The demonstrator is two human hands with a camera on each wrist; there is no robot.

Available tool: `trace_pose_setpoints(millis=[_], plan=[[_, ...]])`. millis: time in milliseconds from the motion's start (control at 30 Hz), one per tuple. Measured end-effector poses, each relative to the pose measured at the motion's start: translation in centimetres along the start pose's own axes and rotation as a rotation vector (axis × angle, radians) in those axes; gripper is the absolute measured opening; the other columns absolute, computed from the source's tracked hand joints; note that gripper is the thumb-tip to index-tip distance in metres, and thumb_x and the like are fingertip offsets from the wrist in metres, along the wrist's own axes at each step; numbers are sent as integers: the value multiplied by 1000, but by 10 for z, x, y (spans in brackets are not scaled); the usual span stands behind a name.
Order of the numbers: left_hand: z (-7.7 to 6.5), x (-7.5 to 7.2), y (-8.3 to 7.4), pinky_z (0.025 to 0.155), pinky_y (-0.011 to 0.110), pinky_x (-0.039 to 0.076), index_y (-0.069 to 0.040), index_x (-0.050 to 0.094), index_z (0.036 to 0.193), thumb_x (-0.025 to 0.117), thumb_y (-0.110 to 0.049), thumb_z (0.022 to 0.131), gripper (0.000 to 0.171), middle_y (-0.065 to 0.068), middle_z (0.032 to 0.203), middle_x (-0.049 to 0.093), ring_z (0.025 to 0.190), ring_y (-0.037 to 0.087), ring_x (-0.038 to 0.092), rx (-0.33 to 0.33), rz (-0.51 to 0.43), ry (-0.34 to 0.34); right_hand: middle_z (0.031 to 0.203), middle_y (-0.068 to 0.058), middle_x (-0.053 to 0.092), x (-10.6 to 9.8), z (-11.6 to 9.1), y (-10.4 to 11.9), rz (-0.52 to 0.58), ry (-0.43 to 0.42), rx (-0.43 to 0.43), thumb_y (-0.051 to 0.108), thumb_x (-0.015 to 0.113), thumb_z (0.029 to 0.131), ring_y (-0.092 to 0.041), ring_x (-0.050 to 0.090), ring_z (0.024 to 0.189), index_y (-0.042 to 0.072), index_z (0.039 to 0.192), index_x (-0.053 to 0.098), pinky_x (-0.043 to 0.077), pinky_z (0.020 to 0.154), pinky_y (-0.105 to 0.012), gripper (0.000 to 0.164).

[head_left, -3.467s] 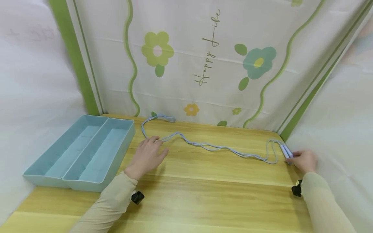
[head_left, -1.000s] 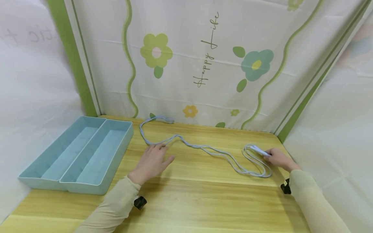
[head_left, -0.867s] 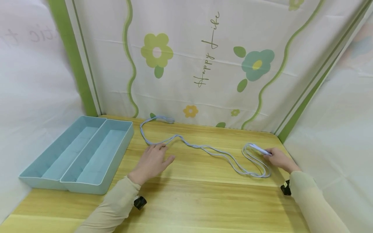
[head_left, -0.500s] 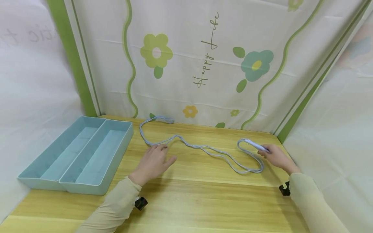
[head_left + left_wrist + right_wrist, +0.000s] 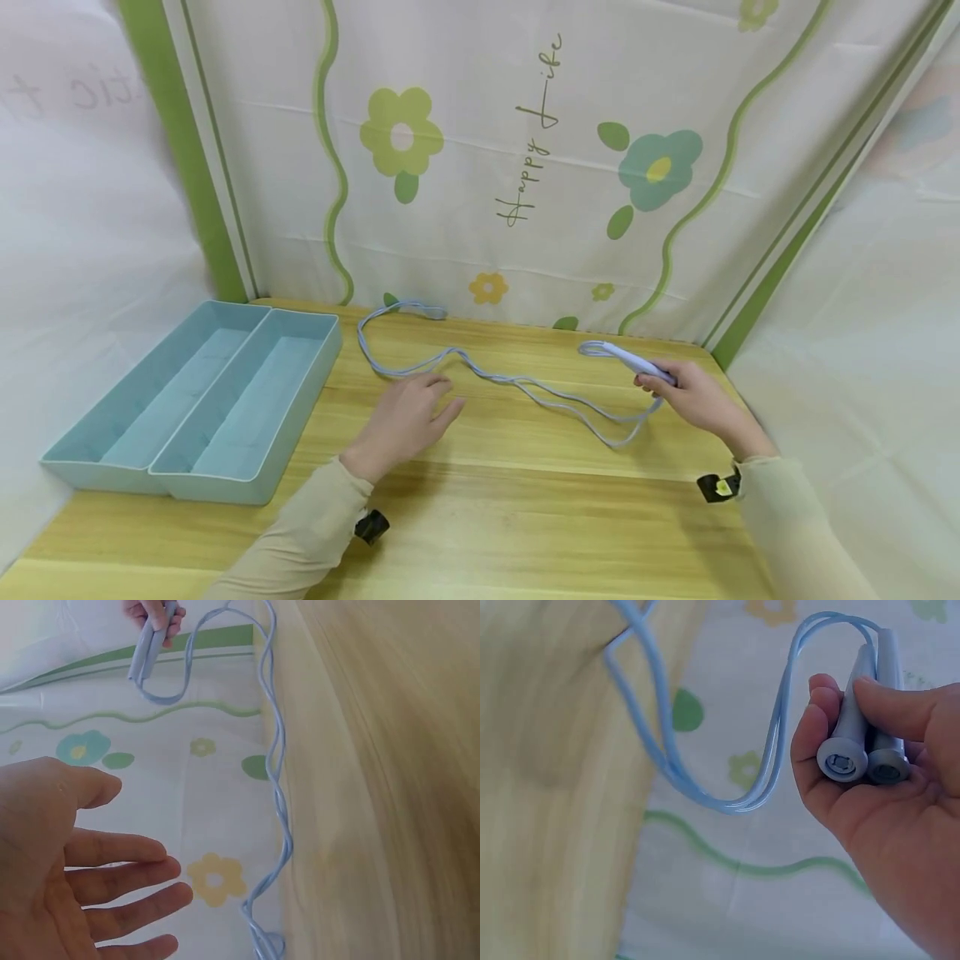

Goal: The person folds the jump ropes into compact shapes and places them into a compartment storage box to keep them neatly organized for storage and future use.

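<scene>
A pale blue jump rope (image 5: 480, 371) stretches across the table in a wavy doubled line, its far end looped near the back curtain at left. My right hand (image 5: 693, 396) grips both of its handles (image 5: 849, 724) side by side, thumb over them, raised above the table at the right. From the handles the cord bends round and drops back to the table. My left hand (image 5: 405, 421) hovers just in front of the cord's left part, fingers spread and holding nothing; in the left wrist view its palm (image 5: 34, 847) shows bare.
Two light blue trays (image 5: 258, 492), joined lengthwise, stand at the left of the wooden table (image 5: 510, 533). A white flowered curtain (image 5: 457, 225) hangs along the back edge, with plain white sheets (image 5: 862, 333) at both sides.
My right hand has taken the handles from the right edge, moving left and lifting them. The cord's right end has followed leftward. My left hand has shifted slightly right and nearer.
</scene>
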State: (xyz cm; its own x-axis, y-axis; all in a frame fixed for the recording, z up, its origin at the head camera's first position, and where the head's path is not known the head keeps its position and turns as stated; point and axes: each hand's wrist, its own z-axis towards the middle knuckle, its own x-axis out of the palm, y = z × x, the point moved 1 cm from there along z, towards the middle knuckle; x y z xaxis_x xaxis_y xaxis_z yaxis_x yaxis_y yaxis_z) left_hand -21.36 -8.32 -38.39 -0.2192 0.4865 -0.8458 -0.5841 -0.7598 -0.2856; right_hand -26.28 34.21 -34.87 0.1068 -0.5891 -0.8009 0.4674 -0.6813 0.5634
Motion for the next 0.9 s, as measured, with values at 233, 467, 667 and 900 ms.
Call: trace_pose_setpoints(millis=[233,467,667,900], plan=[[7,-3,-12,86,41,53,1,70,112,61,-18,100,25,14,112,69,103,30,65,127,-53,-152,94,0,69,8,3,41,29,1,-96,5,55,101,-15,62,80,5,106,70,55,66,-37,15],[20,-9,-24,84,36,54,0,67,120,64,-15,98,27,13,116,66,105,25,64,164,-129,-314,94,3,68,16,5,78,83,36,-185,2,57,100,-16,62,79,9,107,68,55,65,-36,15],[36,-9,-39,91,35,51,-1,64,128,66,-28,97,41,12,120,65,112,25,60,161,-219,-297,89,-2,65,24,4,102,118,26,-275,-2,58,98,-20,61,73,10,105,68,53,63,-29,16],[48,-4,-50,89,34,49,-7,70,121,72,-26,93,34,1,109,69,104,15,62,114,-464,-282,99,-8,66,34,3,121,214,1,-332,-9,56,96,-23,65,79,7,112,66,56,69,-31,25]])
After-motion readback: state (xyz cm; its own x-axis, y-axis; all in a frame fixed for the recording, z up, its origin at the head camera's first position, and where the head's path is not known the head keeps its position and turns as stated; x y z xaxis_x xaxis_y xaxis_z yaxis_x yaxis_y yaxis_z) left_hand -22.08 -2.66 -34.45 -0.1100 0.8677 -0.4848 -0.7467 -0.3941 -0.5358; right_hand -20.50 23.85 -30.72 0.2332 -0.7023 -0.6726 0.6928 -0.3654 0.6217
